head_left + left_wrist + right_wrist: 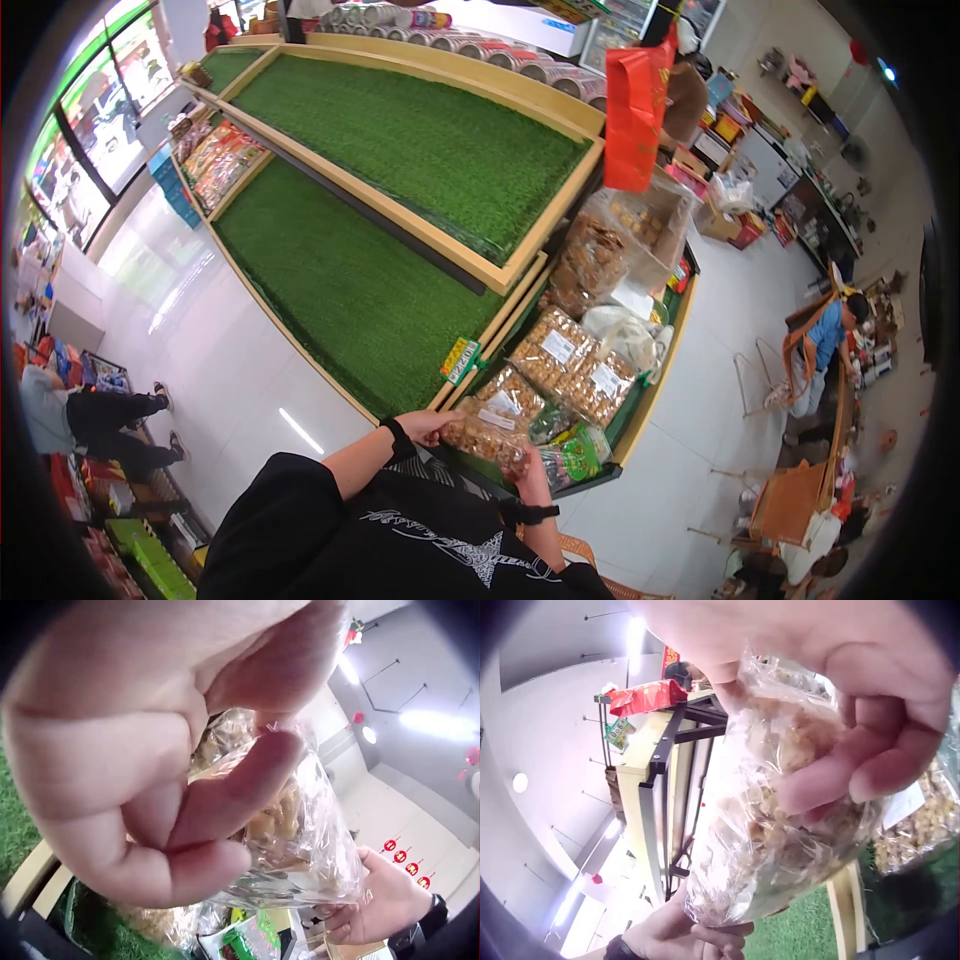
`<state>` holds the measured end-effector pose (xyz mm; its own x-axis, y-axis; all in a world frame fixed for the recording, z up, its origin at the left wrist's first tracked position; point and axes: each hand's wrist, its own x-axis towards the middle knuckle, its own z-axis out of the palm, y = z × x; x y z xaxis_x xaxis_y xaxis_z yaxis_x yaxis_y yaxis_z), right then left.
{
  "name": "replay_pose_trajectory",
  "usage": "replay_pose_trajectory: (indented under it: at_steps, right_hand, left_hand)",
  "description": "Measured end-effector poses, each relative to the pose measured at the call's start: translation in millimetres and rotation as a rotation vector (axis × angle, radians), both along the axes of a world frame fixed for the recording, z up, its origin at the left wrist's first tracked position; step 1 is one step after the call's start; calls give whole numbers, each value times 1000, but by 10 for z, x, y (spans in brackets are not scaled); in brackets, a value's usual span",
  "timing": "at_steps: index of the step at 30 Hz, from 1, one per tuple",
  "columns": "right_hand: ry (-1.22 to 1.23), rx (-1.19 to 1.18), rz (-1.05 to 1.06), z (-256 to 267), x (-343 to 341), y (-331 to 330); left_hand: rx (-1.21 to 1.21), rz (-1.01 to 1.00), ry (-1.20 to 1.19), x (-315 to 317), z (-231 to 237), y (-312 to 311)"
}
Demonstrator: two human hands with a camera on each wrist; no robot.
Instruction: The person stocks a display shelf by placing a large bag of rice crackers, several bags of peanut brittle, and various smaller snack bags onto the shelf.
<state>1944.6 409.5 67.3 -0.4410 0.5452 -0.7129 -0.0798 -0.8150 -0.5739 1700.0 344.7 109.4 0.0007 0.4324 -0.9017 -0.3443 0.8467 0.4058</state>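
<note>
My two hands hold a clear plastic bag of light-brown, clustered snack pieces point(484, 432) between them, close in front of my body. At one end of the bag my left hand point(427, 427) grips the plastic, its fingers curled in the left wrist view. My right hand point(531, 470) pinches the opposite end; in the right wrist view its thumb and fingers point(821, 784) close over the crinkled wrapping. A white label shows on top of the bag. Just beyond it lies a similar labelled pack point(512, 396), with larger packs point(556, 345) behind.
Green turf display shelves point(330, 270) with wooden rims rise ahead and to the left. A price tag point(460, 361) stands at the shelf corner. Green snack packets point(578, 455) lie right of my hands. A red bag point(637, 118) hangs over the right end, above a cardboard box point(655, 215).
</note>
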Motion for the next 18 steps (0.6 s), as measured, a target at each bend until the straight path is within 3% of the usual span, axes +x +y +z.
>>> replay_pose_trajectory:
  at_steps: [1, 3, 8, 10, 12, 14, 18]
  right_hand:
    - [-27, 4, 30, 116, 9, -8]
    - [10, 53, -5, 363, -66, -30]
    - [-9, 320, -1, 667, -346, -18]
    - [4, 560, 31, 1156, -653, -77]
    - [41, 576, 92, 1354, -806, -132]
    - [111, 621, 176, 1440, -932, -205]
    - [136, 621, 328, 1727, -1317, -569]
  left_hand:
    - [1, 16, 7, -47, 10, -57]
    - [209, -137, 28, -161, 29, -185]
    - [363, -74, 45, -312, 693, -489]
    - [542, 147, 48, -383, 867, -653]
    - [601, 186, 37, -513, 972, -835]
    - [813, 225, 112, -600, 962, -1059]
    - [893, 323, 173, -791, 1127, -1704]
